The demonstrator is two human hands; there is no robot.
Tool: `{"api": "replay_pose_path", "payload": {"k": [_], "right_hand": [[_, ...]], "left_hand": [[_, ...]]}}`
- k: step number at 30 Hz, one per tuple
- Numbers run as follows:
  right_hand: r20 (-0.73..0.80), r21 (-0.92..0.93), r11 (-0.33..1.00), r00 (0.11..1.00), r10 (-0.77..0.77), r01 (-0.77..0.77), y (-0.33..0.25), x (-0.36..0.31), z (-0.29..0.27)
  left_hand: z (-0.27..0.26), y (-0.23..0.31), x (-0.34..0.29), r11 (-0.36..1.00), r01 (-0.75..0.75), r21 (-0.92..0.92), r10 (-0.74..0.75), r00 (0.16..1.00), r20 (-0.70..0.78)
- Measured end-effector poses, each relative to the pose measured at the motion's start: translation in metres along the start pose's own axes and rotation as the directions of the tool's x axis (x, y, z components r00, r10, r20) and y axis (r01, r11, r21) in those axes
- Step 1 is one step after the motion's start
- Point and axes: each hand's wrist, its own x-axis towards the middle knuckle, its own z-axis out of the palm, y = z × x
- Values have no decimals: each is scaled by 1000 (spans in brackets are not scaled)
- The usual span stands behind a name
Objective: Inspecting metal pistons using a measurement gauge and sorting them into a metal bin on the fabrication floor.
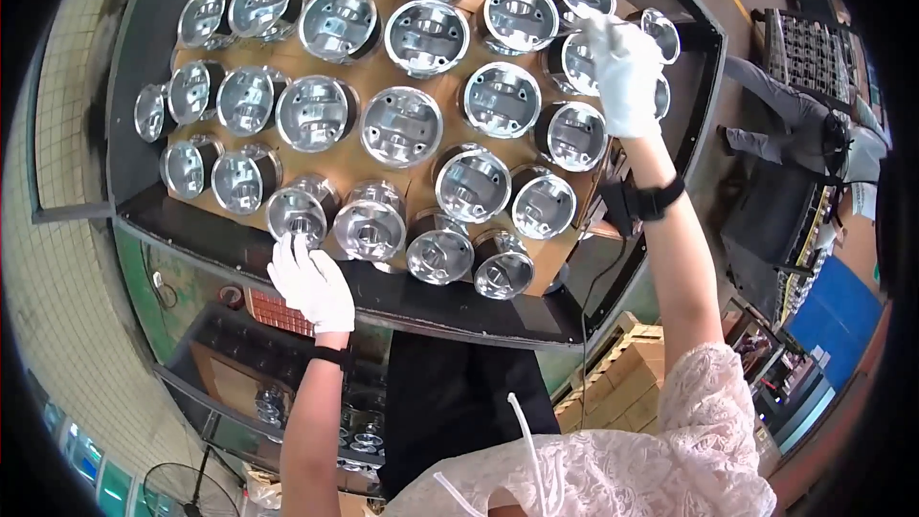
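Rows of shiny metal pistons [402,126] stand crown-down on brown cardboard, their hollow undersides facing up. My left hand [312,285], in a white glove, is at the near left edge with its fingers stretched out. Its fingertips touch or nearly touch the rim of a front-row piston [302,213]. My right hand [627,77], also gloved in white, reaches over the pistons at the far right. Its fingers look drawn together beside a piston [578,59]; whatever lies under them is hidden. Another piston [661,33] shows just beyond that hand.
A dark metal frame [450,311] borders the cardboard. Lower left, a dark shelf [215,335] bears more pistons. A wooden pallet with cartons [622,378] stands at the lower right. Another person [799,120] is by racks on the far right. A fan [191,488] stands lower left.
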Motion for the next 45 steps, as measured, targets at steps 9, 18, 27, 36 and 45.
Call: {"api": "replay_pose_path", "payload": {"k": [9,18,27,36,45], "right_hand": [[281,234,911,921,271,-339,-58,-36,-55],[139,234,962,984,114,-145,-46,-54,-10],[101,31,999,995,-14,11,-72,-44,24],[123,270,931,968,219,-246,-94,-54,-48],[158,-35,999,987,15,-9,-70,-97,-20]], "left_hand": [[1,-7,-2,999,38,-33,-39,999,-13],[0,-5,-4,997,56,-51,-57,998,-25],[-1,-3,-5,996,52,-79,-52,999,-2],[1,-11,-8,997,21,-74,-25,998,-58],[8,-7,-10,995,0,-96,-9,996,-90]]}}
